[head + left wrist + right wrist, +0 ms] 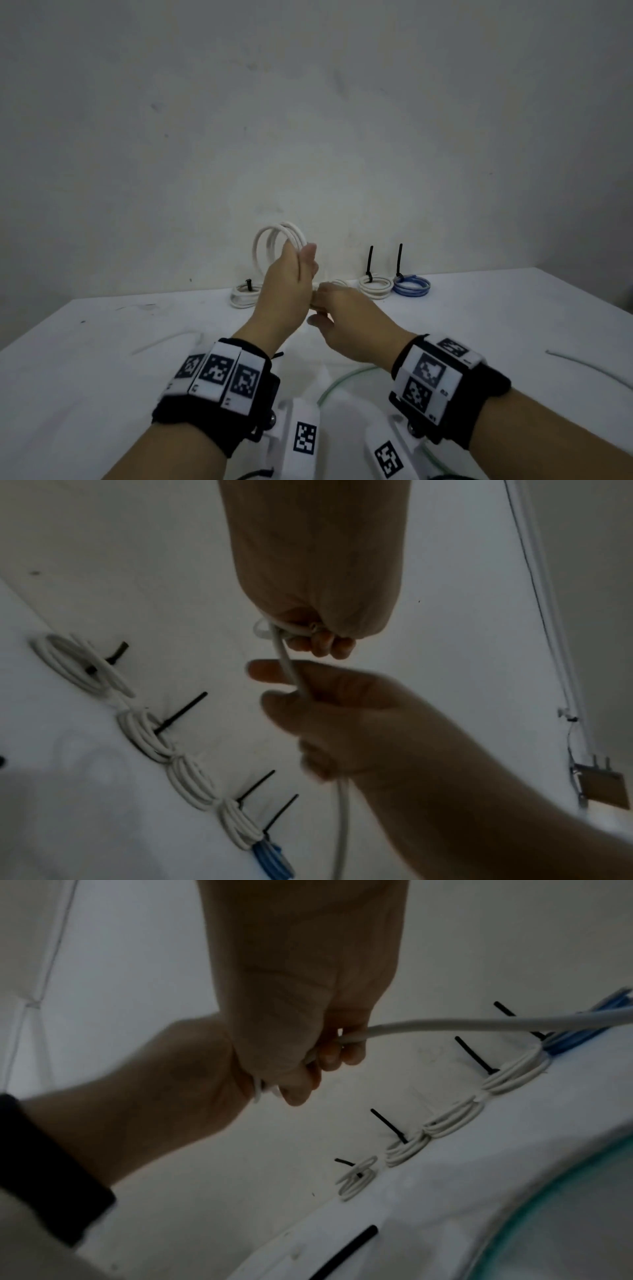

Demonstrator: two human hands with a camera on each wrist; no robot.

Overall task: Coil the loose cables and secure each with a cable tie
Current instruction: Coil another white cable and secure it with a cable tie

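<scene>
Left hand [286, 277] raised above the counter [102, 342], fingers curled around a white cable [274, 240] wound into a coil of roughly three loops that stands up above my knuckles. Just below and to the right of that coil, my right hand [346, 308] pinches the loose tail of the same cable between thumb and fingers; the left wrist view shows the tail running from the left fist down through the right hand's fingers [274, 674] and hanging below it.

Beyond the raised coil, along the counter's far edge by the wall, lies a row of finished bundles. The head view shows only three clearly: a white one [244, 294] to the coil's left, and to its right a white one [375, 286] and then a blue one [411, 286], with my hands hiding the middle. The wrist views uncover the rest: four white bundles [407, 1146] plus the blue bundle [578, 1039] at the end. Black cable ties [370, 260] stick up from the bundles; I count four in the left wrist view.

Nearer me than the coil, a greenish cable [342, 377] curves across the counter between my wrists, a loose white cable [589, 368] lies well off to the right, and another faint one [164, 341] to the left. The right wrist view alone shows a spare black tie [346, 1256] lying flat on the counter.
</scene>
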